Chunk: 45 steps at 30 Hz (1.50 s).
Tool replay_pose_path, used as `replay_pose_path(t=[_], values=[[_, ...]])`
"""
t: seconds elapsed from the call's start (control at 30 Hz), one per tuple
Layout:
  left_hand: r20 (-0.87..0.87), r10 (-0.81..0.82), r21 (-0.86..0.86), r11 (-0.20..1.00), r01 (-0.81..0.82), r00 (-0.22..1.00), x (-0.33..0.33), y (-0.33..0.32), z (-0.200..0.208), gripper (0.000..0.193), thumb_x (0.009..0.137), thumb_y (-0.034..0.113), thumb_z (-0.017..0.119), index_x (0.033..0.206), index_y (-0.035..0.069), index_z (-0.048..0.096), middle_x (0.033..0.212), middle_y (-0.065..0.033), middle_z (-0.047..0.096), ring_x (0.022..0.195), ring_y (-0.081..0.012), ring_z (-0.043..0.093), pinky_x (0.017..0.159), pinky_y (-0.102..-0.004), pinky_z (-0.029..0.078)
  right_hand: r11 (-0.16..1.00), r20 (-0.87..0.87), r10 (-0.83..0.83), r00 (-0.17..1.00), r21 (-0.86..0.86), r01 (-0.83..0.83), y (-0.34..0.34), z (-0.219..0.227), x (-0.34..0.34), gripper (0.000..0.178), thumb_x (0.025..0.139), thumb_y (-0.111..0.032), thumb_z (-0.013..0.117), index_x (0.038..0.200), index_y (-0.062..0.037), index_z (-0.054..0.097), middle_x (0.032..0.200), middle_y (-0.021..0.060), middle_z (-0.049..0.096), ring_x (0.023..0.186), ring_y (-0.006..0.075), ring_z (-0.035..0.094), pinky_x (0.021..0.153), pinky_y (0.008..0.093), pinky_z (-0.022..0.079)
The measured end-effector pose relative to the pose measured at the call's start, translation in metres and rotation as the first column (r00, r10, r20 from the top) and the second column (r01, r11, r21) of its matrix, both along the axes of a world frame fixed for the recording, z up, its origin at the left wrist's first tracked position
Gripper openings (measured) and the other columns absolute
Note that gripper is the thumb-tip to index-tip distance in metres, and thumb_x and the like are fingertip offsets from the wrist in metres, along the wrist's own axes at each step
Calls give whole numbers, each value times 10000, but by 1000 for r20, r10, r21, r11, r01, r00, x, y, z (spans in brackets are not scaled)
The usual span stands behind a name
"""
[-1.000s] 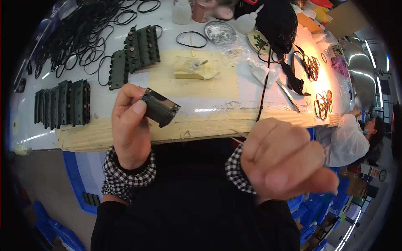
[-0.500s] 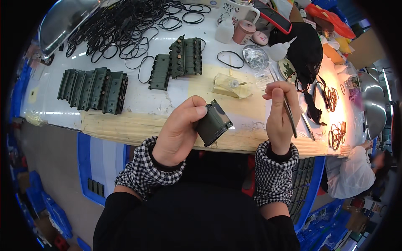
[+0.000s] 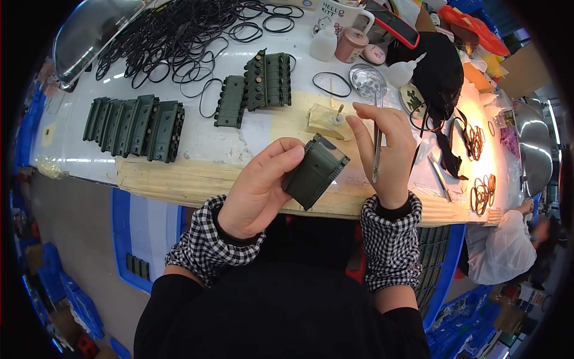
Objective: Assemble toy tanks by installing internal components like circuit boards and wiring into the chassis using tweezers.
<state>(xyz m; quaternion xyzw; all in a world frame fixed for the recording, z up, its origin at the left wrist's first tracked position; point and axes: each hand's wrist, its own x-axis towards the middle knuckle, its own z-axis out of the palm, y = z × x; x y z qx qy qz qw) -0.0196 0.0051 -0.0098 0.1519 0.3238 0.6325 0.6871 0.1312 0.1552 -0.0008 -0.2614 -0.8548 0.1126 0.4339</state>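
Observation:
My left hand (image 3: 260, 182) grips a dark green molded plastic part (image 3: 317, 173) by its left edge, thumb on top, above the table's front edge. Close to its right is my right hand (image 3: 391, 146), with a pair of metal tweezers (image 3: 376, 155) tucked against the palm. The thumb and forefinger of that hand stand apart from each other, near the tape-wrapped block (image 3: 321, 119) with a short peg (image 3: 339, 110) on top. Whether something tiny sits at those fingertips I cannot make out.
Green plastic parts stand in a row (image 3: 134, 128) at left and in a group (image 3: 266, 81) at center. Behind them lies a heap of black rubber bands (image 3: 173, 39). A mug (image 3: 338, 17), a pink jar (image 3: 351, 45), a clear dish (image 3: 366, 81) and a black cap (image 3: 433, 72) crowd the right.
My right hand has moved left and its thumb and forefinger have come near the wrapped block. The green part in my left hand has shifted slightly right and turned.

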Motion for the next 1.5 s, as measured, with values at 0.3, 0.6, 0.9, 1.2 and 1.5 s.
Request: replay_pose_path(t=[0.3,0.6,0.9,1.2,1.5], values=[[62,-52,-38,998,54,997,1,0,1,373,1026,332,417,1272,61,485,1155,-54,616,1021,-140,627,855,-351,545,999,98,45,994,22,-47,10,4,-13,150,757,-102,750,876,-55,672,710,60,593,721,233,550,637,342,444],[207,-114,-54,990,128,972,2,2,0,396,1025,347,405,1290,64,485,1119,-65,643,937,-165,665,762,-398,581,999,-133,30,991,-30,-34,-5,25,-3,120,786,-39,737,878,-16,664,760,80,634,727,216,589,657,302,456],[205,-103,-45,992,115,973,5,2,-3,408,1033,328,382,1309,40,472,1114,-58,640,924,-143,661,734,-353,586,592,-468,111,877,-677,-436,-46,37,-2,114,962,-77,575,982,35,571,847,70,643,795,117,654,751,235,524],[165,-99,-55,992,110,981,4,-1,-1,417,1031,328,390,1317,34,466,1115,-53,633,960,-126,643,747,-318,578,669,-410,157,898,-625,-402,-47,36,-3,83,957,-45,572,968,38,576,833,64,650,788,109,656,728,228,524],[155,-91,-67,992,102,984,5,-1,-2,404,1028,324,400,1304,38,472,1124,-61,627,956,-135,644,743,-321,580,671,-417,152,896,-622,-403,-46,34,-2,79,958,-41,568,975,35,573,840,66,652,787,109,657,728,225,522]])
